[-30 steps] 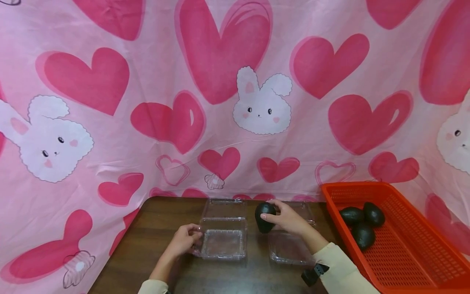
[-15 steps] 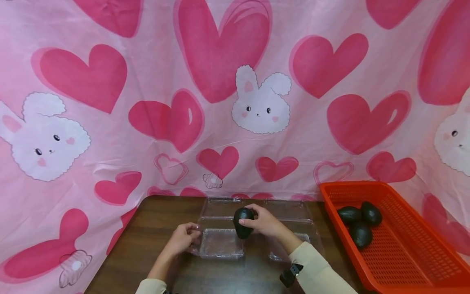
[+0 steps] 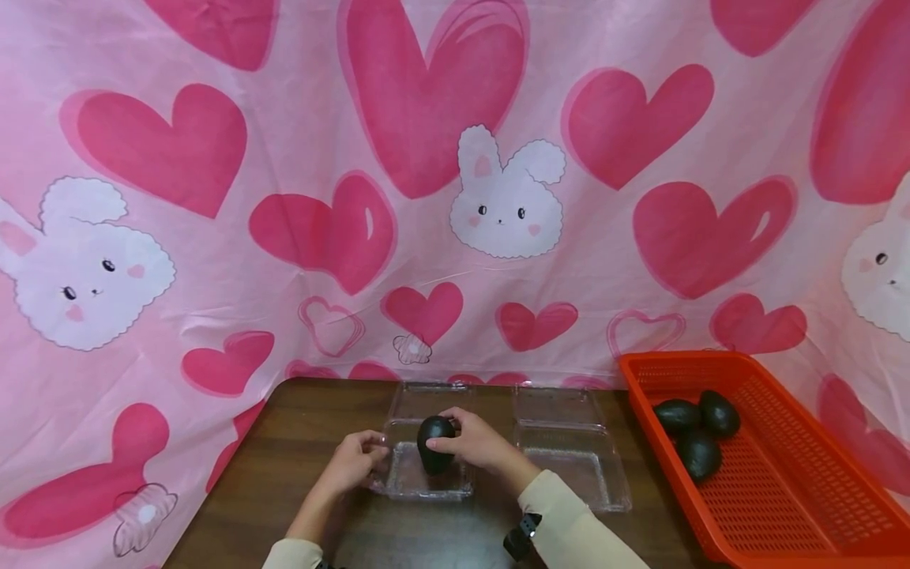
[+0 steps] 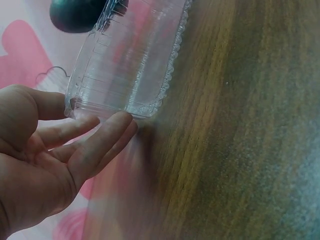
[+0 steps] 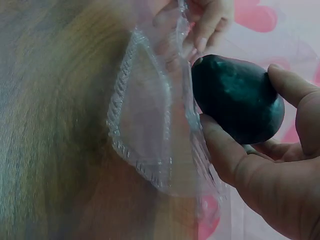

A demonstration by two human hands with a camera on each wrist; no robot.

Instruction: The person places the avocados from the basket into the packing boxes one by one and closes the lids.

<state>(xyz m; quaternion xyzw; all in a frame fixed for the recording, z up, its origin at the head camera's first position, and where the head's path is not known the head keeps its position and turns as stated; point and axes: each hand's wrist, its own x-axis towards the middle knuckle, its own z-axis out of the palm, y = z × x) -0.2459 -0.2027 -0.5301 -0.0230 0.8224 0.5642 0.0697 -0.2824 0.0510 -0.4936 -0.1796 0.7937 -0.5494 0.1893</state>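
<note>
My right hand (image 3: 478, 442) grips a dark green avocado (image 3: 435, 446) between thumb and fingers, over the left clear plastic clamshell container (image 3: 419, 496). In the right wrist view the avocado (image 5: 237, 100) is close beside the container's rim, above its inside. My left hand (image 3: 351, 462) pinches that container's left edge. As the left wrist view shows, the thumb lies at the rim and the fingertips (image 4: 122, 120) touch the side wall. The container's hinged lid (image 3: 430, 401) lies folded back behind it.
A second clamshell container (image 3: 590, 466) stands to the right on the wooden table (image 3: 306, 419), its lid also folded back. Further right, an orange-red plastic basket (image 3: 668, 474) holds three avocados (image 3: 699, 456). Behind the table hangs a pink cloth (image 3: 604, 253) with hearts and rabbits.
My right hand has carried the avocado leftward and lower, from between the two containers to over the left one. My left hand stays at the container's left edge.
</note>
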